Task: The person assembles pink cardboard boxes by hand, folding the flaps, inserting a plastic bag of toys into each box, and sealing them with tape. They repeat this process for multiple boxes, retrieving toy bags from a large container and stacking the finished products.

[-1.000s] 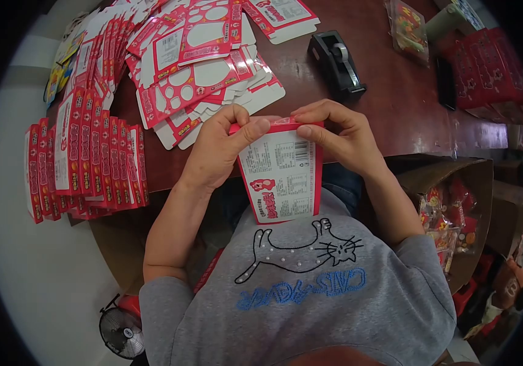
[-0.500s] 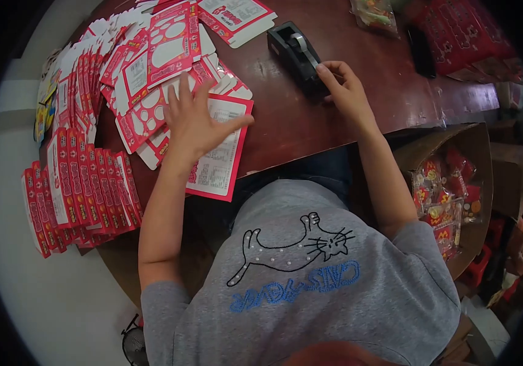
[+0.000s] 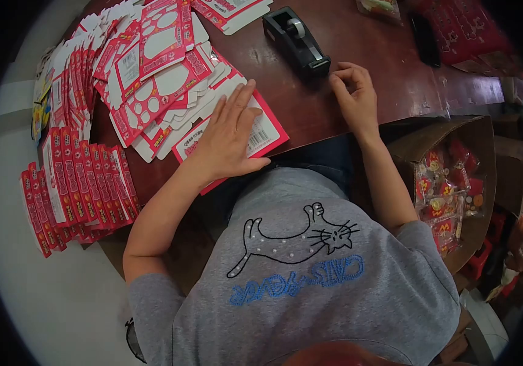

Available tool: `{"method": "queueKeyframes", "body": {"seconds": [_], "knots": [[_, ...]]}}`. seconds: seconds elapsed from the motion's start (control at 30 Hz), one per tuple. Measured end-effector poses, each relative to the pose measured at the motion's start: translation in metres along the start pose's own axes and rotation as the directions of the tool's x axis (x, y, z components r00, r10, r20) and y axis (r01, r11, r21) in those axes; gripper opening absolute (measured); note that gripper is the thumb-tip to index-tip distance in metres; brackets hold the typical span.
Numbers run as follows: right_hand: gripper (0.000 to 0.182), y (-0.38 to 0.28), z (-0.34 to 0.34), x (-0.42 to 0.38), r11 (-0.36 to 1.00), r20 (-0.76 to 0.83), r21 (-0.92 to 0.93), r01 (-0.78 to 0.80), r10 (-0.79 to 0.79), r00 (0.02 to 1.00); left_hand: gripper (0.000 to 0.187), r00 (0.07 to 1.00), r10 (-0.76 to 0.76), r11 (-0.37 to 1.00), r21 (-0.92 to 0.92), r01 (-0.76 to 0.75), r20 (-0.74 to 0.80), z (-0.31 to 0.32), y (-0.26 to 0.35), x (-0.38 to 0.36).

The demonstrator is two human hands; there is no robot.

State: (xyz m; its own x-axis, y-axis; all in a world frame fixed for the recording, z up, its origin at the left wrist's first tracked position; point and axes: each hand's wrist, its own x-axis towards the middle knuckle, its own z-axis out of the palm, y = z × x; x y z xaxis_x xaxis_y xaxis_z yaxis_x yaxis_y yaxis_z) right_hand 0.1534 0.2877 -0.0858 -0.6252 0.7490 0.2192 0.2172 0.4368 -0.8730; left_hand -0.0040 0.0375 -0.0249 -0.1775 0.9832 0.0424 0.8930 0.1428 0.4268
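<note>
My left hand (image 3: 228, 137) lies flat with fingers stretched over a red-and-white printed carton (image 3: 266, 135) at the table's near edge. Its palm covers much of the carton's printed face. My right hand (image 3: 357, 100) is held in a pinch just to the right of a black tape dispenser (image 3: 298, 46), apart from it. Anything between the thumb and forefinger is too small to make out. A pile of flat red-and-white cartons (image 3: 167, 79) spreads beyond my left hand, partly under the carton it touches.
Filled red boxes (image 3: 87, 183) stand in rows at the left. A cardboard box (image 3: 484, 177) with packaged sweets sits below the table on the right. A dark phone-like object (image 3: 424, 39) and a red bag (image 3: 469, 30) lie at the far right of the dark red table (image 3: 359, 36).
My left hand has come down onto the carton, which has turned and shifted right. My right hand has moved right, away from the dispenser's cutting end.
</note>
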Motion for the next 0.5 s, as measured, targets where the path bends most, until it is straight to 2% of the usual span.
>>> {"method": "queueKeyframes", "body": {"seconds": [0.03,0.07,0.1,0.13,0.2,0.23,0.3,0.4,0.5], "knots": [[0.014,-0.010,-0.007,-0.003,0.993,0.054,0.111,-0.045,0.039,0.998,0.082,0.997,-0.018,0.985,0.171,0.006,0.070,-0.004,0.000,-0.006],[0.015,-0.022,-0.014,-0.006,0.971,0.111,0.219,-0.097,0.074,0.991,0.082,0.996,-0.030,0.985,0.169,0.016,0.081,-0.007,-0.001,-0.012],[0.019,-0.038,-0.018,-0.009,0.941,0.252,0.292,-0.172,0.098,0.963,0.085,0.996,-0.009,0.981,0.192,-0.008,0.086,-0.011,-0.002,-0.017],[0.019,-0.046,-0.016,-0.009,0.937,0.259,0.296,-0.186,0.108,0.960,0.089,0.996,0.014,0.977,0.213,-0.033,0.092,-0.014,-0.003,-0.022],[0.025,-0.058,-0.010,-0.014,0.959,0.592,0.240,-0.149,-0.023,0.805,0.090,0.990,0.041,0.986,0.157,-0.062,0.137,-0.015,-0.008,-0.025],[0.025,-0.060,-0.004,-0.014,0.959,0.595,0.237,-0.157,-0.016,0.803,0.092,0.983,0.076,0.990,0.106,-0.094,0.165,-0.015,-0.009,-0.026],[0.034,-0.063,0.008,-0.011,0.988,0.741,0.135,0.072,-0.148,0.655,0.091,0.986,0.068,0.990,0.109,-0.085,0.152,-0.013,-0.007,-0.026],[0.037,-0.064,0.021,-0.011,0.978,0.759,0.164,0.127,-0.207,0.618,0.089,0.993,0.056,0.993,0.096,-0.066,0.106,-0.010,-0.008,-0.026],[0.032,-0.054,0.031,-0.014,0.980,0.743,0.115,0.161,-0.192,0.641,0.089,0.993,0.066,0.994,0.084,-0.074,0.095,-0.009,-0.008,-0.025]]}}
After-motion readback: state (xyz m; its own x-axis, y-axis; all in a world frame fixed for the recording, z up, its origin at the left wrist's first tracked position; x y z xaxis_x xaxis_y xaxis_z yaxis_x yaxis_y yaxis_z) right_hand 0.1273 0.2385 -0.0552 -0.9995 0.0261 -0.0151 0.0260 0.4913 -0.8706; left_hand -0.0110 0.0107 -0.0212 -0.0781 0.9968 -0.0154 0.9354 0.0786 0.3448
